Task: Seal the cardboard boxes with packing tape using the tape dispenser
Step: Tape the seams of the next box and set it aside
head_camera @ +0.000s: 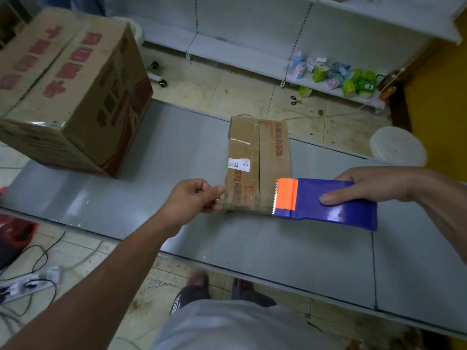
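Observation:
A small flat cardboard box (257, 160) with red print and a white label lies in the middle of the grey table (156, 157). My right hand (374, 185) grips a blue tape dispenser (328, 203) with an orange toothed cutter, held at the box's near right corner. My left hand (194, 198) pinches the end of clear tape at the box's near left edge. The tape stretches across the box's near end between my two hands.
A large cardboard box (68, 84) with red print stands on the table's far left. White shelves (252, 51) with small packets run along the back. Scissors (295, 100) lie on the floor, a white bucket (396, 147) at right, cables and a power strip (27, 284) at left.

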`<state>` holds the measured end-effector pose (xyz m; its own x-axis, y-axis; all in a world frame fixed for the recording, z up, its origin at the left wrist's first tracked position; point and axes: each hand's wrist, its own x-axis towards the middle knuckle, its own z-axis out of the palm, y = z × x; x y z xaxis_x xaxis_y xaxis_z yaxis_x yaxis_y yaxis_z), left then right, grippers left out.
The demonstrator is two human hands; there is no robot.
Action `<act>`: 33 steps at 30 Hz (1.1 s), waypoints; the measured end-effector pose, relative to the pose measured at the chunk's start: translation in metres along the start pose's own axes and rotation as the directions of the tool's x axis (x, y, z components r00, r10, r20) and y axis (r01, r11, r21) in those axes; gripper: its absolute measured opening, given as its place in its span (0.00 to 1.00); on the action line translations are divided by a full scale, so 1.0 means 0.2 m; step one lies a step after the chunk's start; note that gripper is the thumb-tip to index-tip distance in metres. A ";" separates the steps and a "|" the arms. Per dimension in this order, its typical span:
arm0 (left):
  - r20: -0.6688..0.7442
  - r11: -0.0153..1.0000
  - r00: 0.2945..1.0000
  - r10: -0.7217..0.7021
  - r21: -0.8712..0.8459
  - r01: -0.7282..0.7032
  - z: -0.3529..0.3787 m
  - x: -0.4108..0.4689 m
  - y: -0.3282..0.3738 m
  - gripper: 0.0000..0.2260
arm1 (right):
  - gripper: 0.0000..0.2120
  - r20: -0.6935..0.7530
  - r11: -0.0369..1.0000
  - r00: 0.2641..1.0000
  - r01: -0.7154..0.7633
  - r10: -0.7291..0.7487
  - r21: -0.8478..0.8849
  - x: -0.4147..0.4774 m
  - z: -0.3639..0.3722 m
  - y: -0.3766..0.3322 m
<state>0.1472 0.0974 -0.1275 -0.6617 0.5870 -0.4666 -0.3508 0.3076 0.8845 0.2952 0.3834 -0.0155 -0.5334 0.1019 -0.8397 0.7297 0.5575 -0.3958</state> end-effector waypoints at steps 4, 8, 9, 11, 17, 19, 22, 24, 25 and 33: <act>0.021 1.000 1.000 -0.019 0.003 0.019 -0.02 0.03 -0.04 0.13 | 0.34 0.019 1.000 1.000 -0.014 0.015 -0.023 0.05 0.02 -0.01; 0.059 1.000 0.998 0.000 -0.022 0.001 -0.01 0.06 -0.14 0.12 | 0.28 -0.011 0.999 0.999 -0.034 0.033 -0.021 0.08 0.06 0.00; 0.050 1.000 0.999 0.019 -0.017 -0.018 0.00 0.07 -0.16 0.12 | 0.28 -0.020 0.999 0.999 -0.035 0.035 -0.015 0.08 0.07 0.01; 0.005 0.995 0.997 0.072 0.073 -0.072 0.02 0.06 -0.22 0.13 | 0.28 -0.028 0.999 0.999 -0.033 0.033 -0.004 0.08 0.08 0.01; -0.076 0.875 0.977 0.201 0.462 -0.144 0.08 0.05 -0.33 0.16 | 0.27 -0.042 0.999 0.998 -0.053 0.053 0.001 0.07 0.09 -0.02; -0.221 0.928 0.956 0.193 0.357 -0.105 0.10 0.03 -0.32 0.12 | 0.30 -0.039 0.998 0.997 -0.063 0.063 0.002 0.07 0.09 -0.03; -0.412 0.946 0.854 0.318 0.194 -0.258 0.12 -0.01 -0.20 0.09 | 0.31 -0.043 0.997 0.996 -0.073 0.073 -0.007 0.06 0.09 -0.03; -0.308 0.853 0.801 0.513 0.287 -0.435 0.17 0.00 -0.06 0.12 | 0.26 -0.049 0.996 0.995 -0.085 0.085 -0.009 0.05 0.10 -0.04; -0.209 0.787 0.779 0.591 0.364 -0.499 0.21 0.03 0.01 0.13 | 0.24 -0.051 0.996 0.995 -0.091 0.091 -0.010 0.04 0.10 -0.04; 0.250 0.192 0.805 0.538 0.894 -0.406 0.39 0.27 -0.05 0.29 | 0.21 -0.073 0.995 0.993 -0.096 0.094 -0.027 0.04 0.12 -0.02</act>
<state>0.1658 0.1841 -0.1619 -0.5555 0.8254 0.1004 0.7934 0.4901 0.3610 0.2984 0.3620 -0.0294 -0.4923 0.2132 -0.8439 0.7655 0.5675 -0.3031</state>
